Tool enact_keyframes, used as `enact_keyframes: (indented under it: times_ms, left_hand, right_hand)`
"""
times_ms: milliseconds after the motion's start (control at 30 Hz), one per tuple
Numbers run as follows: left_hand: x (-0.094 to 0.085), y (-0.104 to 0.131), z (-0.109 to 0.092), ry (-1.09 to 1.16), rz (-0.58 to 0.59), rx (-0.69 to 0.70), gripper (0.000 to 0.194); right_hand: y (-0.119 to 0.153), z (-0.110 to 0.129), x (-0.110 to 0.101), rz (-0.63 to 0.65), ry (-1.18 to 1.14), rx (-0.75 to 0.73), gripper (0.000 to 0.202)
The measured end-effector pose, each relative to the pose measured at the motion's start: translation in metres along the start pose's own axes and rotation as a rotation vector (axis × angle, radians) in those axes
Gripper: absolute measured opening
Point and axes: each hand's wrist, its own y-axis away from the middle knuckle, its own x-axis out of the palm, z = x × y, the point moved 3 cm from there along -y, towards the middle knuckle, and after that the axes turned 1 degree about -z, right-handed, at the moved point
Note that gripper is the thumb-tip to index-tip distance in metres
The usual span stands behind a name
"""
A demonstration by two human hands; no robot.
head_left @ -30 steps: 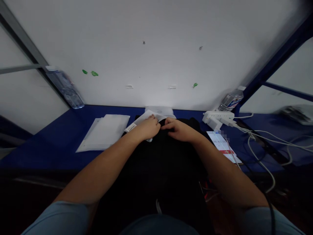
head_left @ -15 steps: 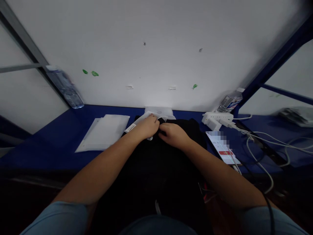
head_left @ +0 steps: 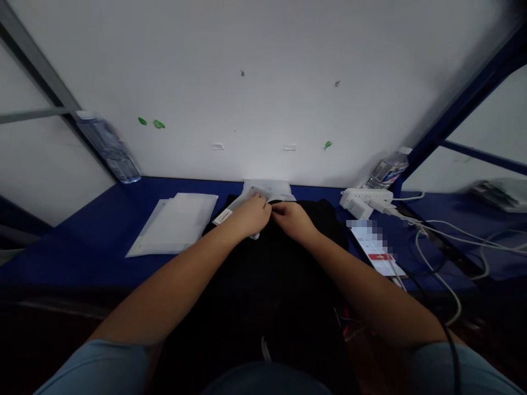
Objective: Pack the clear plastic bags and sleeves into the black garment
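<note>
A black cloth garment (head_left: pixel 284 258) lies bunched on the blue tabletop in front of me. My left hand (head_left: pixel 256 214) is closed over a translucent plastic bag (head_left: pixel 242 200), which shows on both sides of the fingers. A white printed label (head_left: pixel 223 216) lies by the wrist. My right hand (head_left: pixel 293 218) meets the left at the fingertips, thumb and fingers pinched together at the black cloth's far edge. What sits inside that pinch is hidden. Behind the hands, another translucent bag (head_left: pixel 275 188) rests against the wall.
White plastic sleeves (head_left: pixel 177 219) lie to the left, with a clear bottle (head_left: pixel 111 151) behind them. On the right are a power strip (head_left: pixel 366 198) with cables, a lit phone (head_left: pixel 376 249) and a labelled bottle (head_left: pixel 389 167). A white wall (head_left: pixel 280 109) closes off the back.
My right hand has shifted slightly up and its fingers have drawn together against the left. My left hand has turned a little, covering the black cloth that showed between the hands.
</note>
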Motion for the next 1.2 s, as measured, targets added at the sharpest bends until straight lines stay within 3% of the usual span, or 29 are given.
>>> enact_keyframes:
  times_ms: [167,267,400,533,633,700,800,933,1033,1200]
  left_hand:
    - [-0.005,0.007,-0.013,0.000,0.005,-0.084,0.051]
    - [-0.003,0.006,-0.012,-0.031,0.047,-0.077,0.051]
    - [0.001,0.003,-0.007,-0.062,0.003,-0.043,0.046]
    - [0.000,0.004,-0.008,-0.066,-0.059,-0.021,0.047]
    - [-0.001,0.005,-0.012,-0.053,-0.050,-0.022,0.049]
    - [0.001,0.006,-0.014,-0.056,-0.045,-0.010,0.050]
    - [0.007,0.005,-0.012,-0.058,-0.031,0.013,0.052]
    - [0.009,0.010,0.000,-0.071,0.019,0.276,0.057]
    - [-0.001,0.024,0.017,-0.084,0.086,0.501,0.065]
    - [-0.021,0.048,0.041,-0.101,0.182,0.604,0.086]
  right_hand:
    - [0.008,0.011,0.014,0.298,0.017,-0.124,0.019]
    - [0.010,0.013,0.011,0.365,0.022,-0.155,0.024]
    - [0.005,0.002,-0.007,0.282,0.009,-0.119,0.038]
    - [-0.001,-0.015,-0.020,0.042,-0.267,0.231,0.045]
    - [-0.001,-0.017,-0.010,0.092,-0.514,0.384,0.042]
    - [-0.002,-0.013,-0.002,0.154,-0.580,0.350,0.039]
    - [-0.003,-0.014,-0.001,0.114,-0.581,0.327,0.034]
    - [-0.004,-0.025,-0.013,-0.019,-0.440,0.431,0.026]
    - [-0.003,-0.030,-0.026,-0.107,-0.317,0.496,0.020]
    - [-0.003,-0.027,-0.030,-0.083,-0.267,0.420,0.018]
